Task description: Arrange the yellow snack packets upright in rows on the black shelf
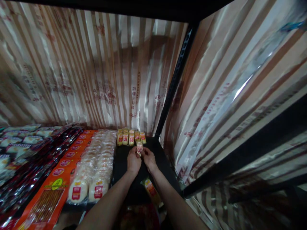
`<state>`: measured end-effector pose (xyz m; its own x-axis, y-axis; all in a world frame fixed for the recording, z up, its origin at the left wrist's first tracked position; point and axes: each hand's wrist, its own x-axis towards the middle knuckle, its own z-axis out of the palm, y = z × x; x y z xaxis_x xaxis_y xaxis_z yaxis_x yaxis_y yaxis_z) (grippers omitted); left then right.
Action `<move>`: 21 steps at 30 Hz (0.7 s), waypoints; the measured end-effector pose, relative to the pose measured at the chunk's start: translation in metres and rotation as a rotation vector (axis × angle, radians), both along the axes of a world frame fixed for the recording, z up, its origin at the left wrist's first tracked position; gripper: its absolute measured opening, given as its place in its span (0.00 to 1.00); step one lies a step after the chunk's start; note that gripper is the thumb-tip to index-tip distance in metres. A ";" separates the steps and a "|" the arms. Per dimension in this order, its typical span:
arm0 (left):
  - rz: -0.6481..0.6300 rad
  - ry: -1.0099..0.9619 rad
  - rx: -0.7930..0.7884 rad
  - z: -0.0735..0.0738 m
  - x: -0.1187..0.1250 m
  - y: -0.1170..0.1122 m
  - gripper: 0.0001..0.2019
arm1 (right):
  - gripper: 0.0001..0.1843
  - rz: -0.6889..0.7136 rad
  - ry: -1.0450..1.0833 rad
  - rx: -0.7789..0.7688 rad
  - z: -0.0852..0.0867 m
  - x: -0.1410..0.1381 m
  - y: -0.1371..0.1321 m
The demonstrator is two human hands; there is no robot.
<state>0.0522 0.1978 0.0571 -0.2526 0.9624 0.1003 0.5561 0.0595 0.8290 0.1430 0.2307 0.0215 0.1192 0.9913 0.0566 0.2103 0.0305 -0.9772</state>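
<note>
Between both hands is a small yellow snack packet with a red-and-white label, held upright over the black shelf. My left hand pinches its left side, and my right hand has its fingers on the right side. Just beyond it, a row of similar yellow packets stands at the back of the shelf. Another yellow packet with a red label lies near my right forearm. What is printed on the labels is too small to read.
Left of my arms are rows of clear-wrapped round crackers, then orange bags of stick snacks and dark shiny packets. A black upright post rises at the back right corner. Striped, printed sheeting hangs behind.
</note>
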 end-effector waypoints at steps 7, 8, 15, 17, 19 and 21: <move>-0.057 0.069 0.001 -0.007 0.003 0.010 0.24 | 0.15 -0.234 -0.168 0.066 -0.008 -0.007 0.029; -0.082 0.070 0.006 -0.009 0.003 0.011 0.26 | 0.14 -0.245 -0.189 0.077 -0.007 -0.008 0.032; -0.166 0.002 0.025 -0.018 0.000 0.024 0.29 | 0.11 -0.267 -0.316 0.114 -0.006 -0.015 0.045; -0.179 -0.022 0.026 -0.020 0.000 0.027 0.29 | 0.11 -0.271 -0.343 0.121 -0.008 -0.016 0.048; -0.179 -0.041 0.034 -0.023 0.000 0.030 0.28 | 0.10 -0.267 -0.366 0.122 -0.011 -0.017 0.049; -0.176 -0.056 0.050 -0.027 -0.001 0.032 0.28 | 0.10 -0.247 -0.376 0.123 -0.013 -0.018 0.050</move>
<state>0.0516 0.2298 0.0305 -0.0872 0.9863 0.1399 0.5075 -0.0769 0.8582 0.1254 0.2805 0.0089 0.2994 0.9190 0.2565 0.5651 0.0458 -0.8237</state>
